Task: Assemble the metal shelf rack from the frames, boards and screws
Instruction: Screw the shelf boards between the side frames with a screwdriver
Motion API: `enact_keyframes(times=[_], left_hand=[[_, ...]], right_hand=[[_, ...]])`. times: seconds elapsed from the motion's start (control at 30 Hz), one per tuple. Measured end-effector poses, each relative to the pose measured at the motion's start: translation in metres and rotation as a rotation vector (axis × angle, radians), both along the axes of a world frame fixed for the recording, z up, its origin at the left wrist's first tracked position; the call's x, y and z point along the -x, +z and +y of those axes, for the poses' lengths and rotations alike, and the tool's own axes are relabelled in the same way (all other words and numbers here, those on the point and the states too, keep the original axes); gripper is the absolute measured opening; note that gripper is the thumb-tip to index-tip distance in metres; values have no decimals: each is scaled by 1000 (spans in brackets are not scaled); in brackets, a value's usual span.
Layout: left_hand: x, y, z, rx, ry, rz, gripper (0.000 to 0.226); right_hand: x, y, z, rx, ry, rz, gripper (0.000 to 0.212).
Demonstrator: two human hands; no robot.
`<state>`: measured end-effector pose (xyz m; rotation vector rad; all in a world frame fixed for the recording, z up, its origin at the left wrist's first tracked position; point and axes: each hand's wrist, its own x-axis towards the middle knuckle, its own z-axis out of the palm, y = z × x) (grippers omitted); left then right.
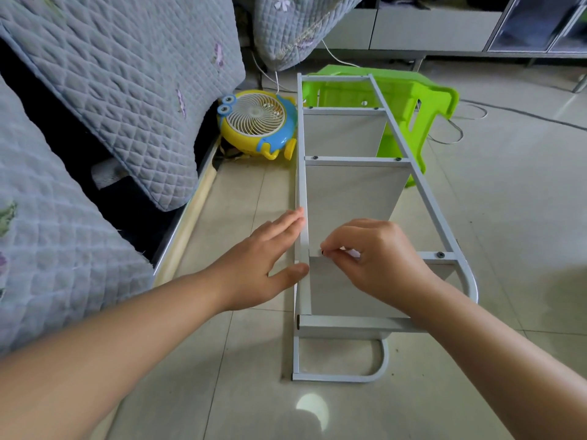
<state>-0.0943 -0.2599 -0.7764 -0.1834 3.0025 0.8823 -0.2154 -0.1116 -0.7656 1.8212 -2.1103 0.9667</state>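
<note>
Nearest the camera, two bare forearms reach in from the 7 and 5 o'clock corners toward the shelf rack, which lies on its side on the tiled floor in the middle of the view, its rounded end toward the person. The left hand is spread flat — straight fingers and thumb pressing against the near left frame rail. Just to the 3 o'clock side of it, the right hand curls its fingertips together, pinching a small dark screw at the left end of the nearest board. Another screw head sits on the crossbar at the board's right end. Farther off, two more boards stand between the rails. Beyond the rack at 12 o'clock lies a green plastic stool; at 11 o'clock, a yellow-and-blue fan sits beside a quilted grey cover.
</note>
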Motion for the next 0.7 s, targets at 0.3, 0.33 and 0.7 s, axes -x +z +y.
enact_keyframes(times=[0.3, 0.33, 0.7], left_hand=[[2, 4, -1, 41, -19, 43, 88], [3, 7, 2, 36, -12, 67, 86], [93, 23, 82, 458, -160, 39, 65]], right_hand=[[21, 18, 23, -6, -69, -128, 27], [33, 23, 31, 46, -127, -160, 27], [128, -129, 165, -751, -979, -566, 31]])
